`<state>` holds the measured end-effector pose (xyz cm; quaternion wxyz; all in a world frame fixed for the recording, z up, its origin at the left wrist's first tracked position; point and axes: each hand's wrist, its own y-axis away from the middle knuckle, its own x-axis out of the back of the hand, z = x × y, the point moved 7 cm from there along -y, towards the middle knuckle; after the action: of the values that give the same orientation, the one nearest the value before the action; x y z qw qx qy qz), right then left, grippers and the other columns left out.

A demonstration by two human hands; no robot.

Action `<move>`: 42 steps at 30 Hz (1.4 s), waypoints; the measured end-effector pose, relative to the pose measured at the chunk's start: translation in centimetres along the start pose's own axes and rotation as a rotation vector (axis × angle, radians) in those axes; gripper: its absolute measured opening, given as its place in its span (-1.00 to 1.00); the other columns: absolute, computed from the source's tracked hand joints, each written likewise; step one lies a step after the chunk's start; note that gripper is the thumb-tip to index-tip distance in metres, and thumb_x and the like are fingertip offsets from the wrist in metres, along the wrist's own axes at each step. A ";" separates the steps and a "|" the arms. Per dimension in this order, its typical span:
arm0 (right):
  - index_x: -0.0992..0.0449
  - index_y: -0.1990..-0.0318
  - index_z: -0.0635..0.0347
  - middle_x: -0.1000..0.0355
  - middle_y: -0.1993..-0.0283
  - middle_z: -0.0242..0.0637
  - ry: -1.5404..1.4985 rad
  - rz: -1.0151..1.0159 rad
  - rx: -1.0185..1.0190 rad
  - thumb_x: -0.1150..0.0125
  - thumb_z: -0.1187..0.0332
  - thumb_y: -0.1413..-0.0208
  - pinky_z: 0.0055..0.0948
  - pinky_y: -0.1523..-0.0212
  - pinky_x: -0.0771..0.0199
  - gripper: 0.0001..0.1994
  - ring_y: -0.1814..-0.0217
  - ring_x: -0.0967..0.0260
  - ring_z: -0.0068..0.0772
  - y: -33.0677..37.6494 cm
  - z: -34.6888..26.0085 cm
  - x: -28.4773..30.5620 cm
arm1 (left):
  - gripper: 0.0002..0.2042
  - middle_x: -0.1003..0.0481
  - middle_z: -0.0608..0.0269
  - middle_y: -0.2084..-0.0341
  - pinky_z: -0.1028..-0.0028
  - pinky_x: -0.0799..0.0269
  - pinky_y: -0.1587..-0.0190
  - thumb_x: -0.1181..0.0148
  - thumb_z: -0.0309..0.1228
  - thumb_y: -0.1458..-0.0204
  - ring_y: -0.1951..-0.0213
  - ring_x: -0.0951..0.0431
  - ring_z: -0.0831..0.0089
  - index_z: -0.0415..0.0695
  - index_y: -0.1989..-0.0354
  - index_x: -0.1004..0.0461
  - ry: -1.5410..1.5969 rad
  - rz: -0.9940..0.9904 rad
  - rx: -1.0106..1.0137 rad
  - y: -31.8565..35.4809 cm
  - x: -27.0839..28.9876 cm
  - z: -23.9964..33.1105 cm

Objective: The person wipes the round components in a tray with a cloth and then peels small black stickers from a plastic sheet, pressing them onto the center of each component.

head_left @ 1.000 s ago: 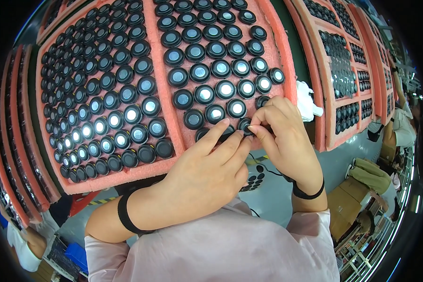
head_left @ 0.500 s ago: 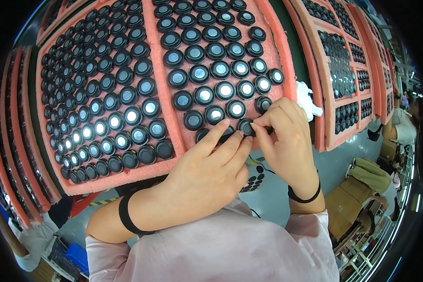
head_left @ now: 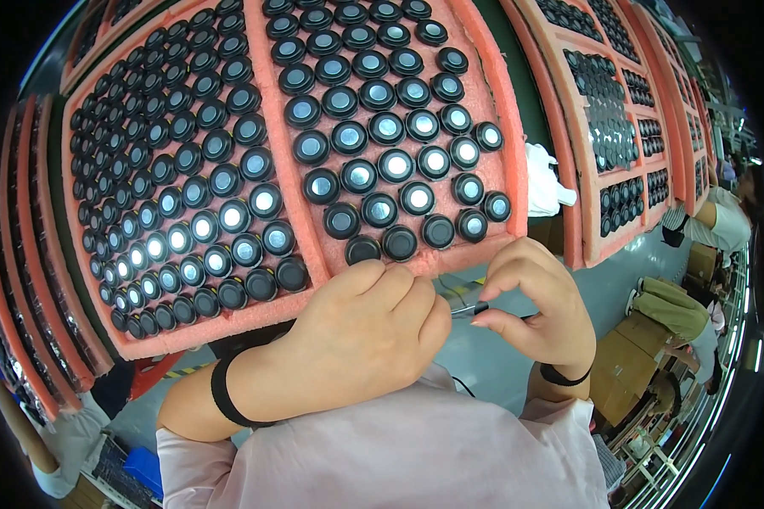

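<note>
My left hand [head_left: 365, 331] is curled shut just below the front edge of a pink foam tray [head_left: 475, 254]. A small silvery metal piece [head_left: 457, 299] sticks out of its fingers to the right. My right hand [head_left: 539, 310] faces it, thumb and forefinger pinched on the piece's dark tip. The tray holds rows of round black parts with shiny centres [head_left: 399, 243]. The nearest row lies just above my knuckles. A black band sits on each wrist.
A larger pink tray [head_left: 301, 246] of the same round black parts lies to the left. More filled trays [head_left: 607, 136] stand at the right. A white cloth [head_left: 543, 178] sits between trays. Cardboard boxes [head_left: 620, 356] and another person [head_left: 721, 220] are at the far right.
Both hands have drawn back down from the tray's lowest row of parts. That row is now uncovered, and the hands meet below the tray's edge around the small metal piece.
</note>
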<state>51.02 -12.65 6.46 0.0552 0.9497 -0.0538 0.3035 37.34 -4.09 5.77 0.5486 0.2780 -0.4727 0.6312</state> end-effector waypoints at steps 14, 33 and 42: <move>-0.51 0.33 0.14 -0.42 0.29 -0.30 0.304 0.088 0.177 -0.49 0.42 0.14 -0.22 0.28 -0.37 -0.76 0.27 -0.41 -0.14 -0.2 -1.2 -0.6 | -0.82 -0.41 0.37 0.55 0.51 -0.32 0.52 -0.30 -0.41 0.12 0.51 -0.47 0.50 -0.16 0.32 -0.54 -0.025 -0.006 0.022 -0.1 0.5 0.2; -0.53 0.30 0.12 -0.44 0.23 -0.35 0.284 0.160 0.376 -0.55 0.37 0.15 -0.29 0.24 -0.36 -0.71 0.20 -0.41 -0.21 0.5 -1.2 0.4 | -0.80 -0.44 0.34 0.55 0.45 -0.37 0.57 -0.38 -0.32 -0.02 0.58 -0.49 0.45 -0.15 0.34 -0.51 0.120 -0.084 0.183 -0.2 0.0 -1.5; -0.50 0.27 0.21 -0.34 0.25 -0.25 -0.005 0.252 -0.132 -0.42 0.53 0.01 -0.27 0.14 -0.37 -0.81 0.17 -0.35 -0.19 -1.3 2.9 1.9 | -0.76 -0.52 0.15 0.18 0.24 -0.44 0.02 -0.31 -0.21 0.02 0.05 -0.53 0.30 -0.13 0.36 -0.51 0.016 -0.073 -0.023 -1.5 -1.1 0.5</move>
<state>54.42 -11.86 5.12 0.0789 0.9306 -0.1924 0.3013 38.99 -5.06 5.45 0.5780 0.2839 -0.4651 0.6074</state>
